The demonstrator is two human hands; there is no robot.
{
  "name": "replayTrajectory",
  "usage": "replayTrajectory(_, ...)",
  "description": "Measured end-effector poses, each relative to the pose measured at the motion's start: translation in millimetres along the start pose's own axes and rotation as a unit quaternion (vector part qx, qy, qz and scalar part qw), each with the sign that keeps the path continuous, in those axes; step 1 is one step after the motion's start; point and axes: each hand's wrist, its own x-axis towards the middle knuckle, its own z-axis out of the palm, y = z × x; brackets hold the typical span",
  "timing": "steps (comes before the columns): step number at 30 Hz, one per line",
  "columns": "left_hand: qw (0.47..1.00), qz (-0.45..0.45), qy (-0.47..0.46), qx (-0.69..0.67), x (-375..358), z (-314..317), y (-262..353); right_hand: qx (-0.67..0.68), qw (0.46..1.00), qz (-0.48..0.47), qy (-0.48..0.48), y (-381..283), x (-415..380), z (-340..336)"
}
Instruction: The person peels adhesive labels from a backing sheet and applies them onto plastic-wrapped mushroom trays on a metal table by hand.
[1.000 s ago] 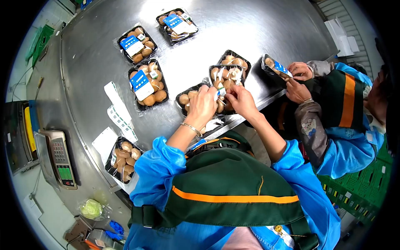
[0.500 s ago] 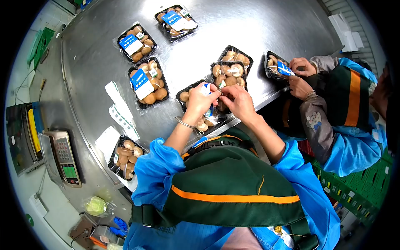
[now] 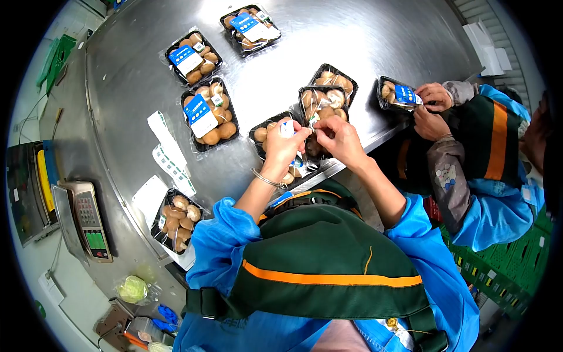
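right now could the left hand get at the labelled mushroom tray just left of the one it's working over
Probably yes: the left hand sits beside that labelled mushroom tray, with only bare steel table between and nothing stacked there, though it is pinching a label.

From my feed I see bright blue sleeves (image 3: 226, 232), bunched and pushed up past the elbows, leaving both forearms bare. Over the blue jacket sits a dark green apron or vest (image 3: 316, 258) crossed by one orange stripe (image 3: 328, 280) running side to side, with a short orange thread hanging near its middle. A thin metal bangle (image 3: 265, 178) circles the wrist of the left hand (image 3: 282, 148). The right hand (image 3: 339, 139) wears nothing.
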Motion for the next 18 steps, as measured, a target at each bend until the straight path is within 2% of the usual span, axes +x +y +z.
replayTrajectory(2, 1.000, 0.002, 0.001, -0.002, 1, -1, -5, 0.006, 1.000, 0.008, -0.018, -5, -4, -3)
replayTrajectory(5, 0.998, -0.029, 0.024, -0.045, -1, 1, -5, -0.071, 0.997, -0.031, -0.008, 0, -3, 2)
replayTrajectory(10, 0.999, -0.026, 0.020, -0.001, -3, 4, 0, -0.118, 0.991, -0.066, 0.023, -4, -1, 8)
replayTrajectory(13, 1.000, 0.003, 0.014, 0.026, -1, 3, -2, -0.075, 0.997, -0.006, 0.021, 1, 6, 12)
replayTrajectory(17, 0.999, 0.020, 0.000, 0.036, 0, 1, -13, 0.002, 0.988, 0.126, 0.094, 17, 21, 0)
replayTrajectory(18, 0.999, 0.023, -0.005, 0.028, -1, -1, -15, -0.002, 0.990, 0.106, 0.098, 15, 23, -7)
